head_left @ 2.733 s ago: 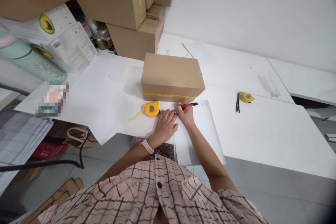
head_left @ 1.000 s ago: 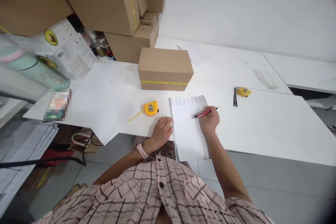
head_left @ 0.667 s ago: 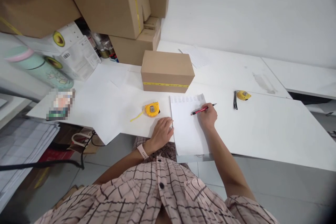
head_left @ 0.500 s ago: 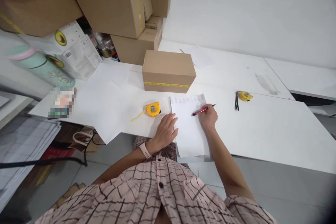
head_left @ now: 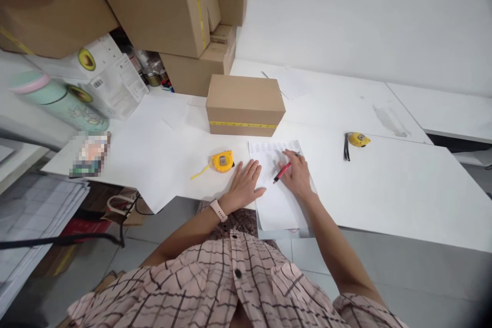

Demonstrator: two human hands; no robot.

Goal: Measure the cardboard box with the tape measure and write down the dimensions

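Between the fingers of my right hand [head_left: 298, 177] is a red pen [head_left: 283, 170], tilted over a sheet of paper [head_left: 279, 210] with rows of print along its top. My left hand [head_left: 245, 184] lies flat at the sheet's left edge, fingers spread, holding nothing. Just left of its fingertips rests a yellow tape measure [head_left: 223, 161] with a short length of tape pulled out. Behind the sheet stands a closed cardboard box [head_left: 246, 105] with a yellow printed tape strip along its front.
Another yellow tape measure [head_left: 359, 139] with a black strap lies to the right. Large cardboard boxes [head_left: 154, 10] are stacked at the back left, near a mint bottle [head_left: 73, 105] and white cartons [head_left: 115, 84]. White paper [head_left: 149, 148] overhangs the table's front edge.
My right hand has shifted slightly left, its fingers have loosened, and the pen now points more steeply down toward me. My left hand has spread its fingers and slid slightly at the sheet's edge.
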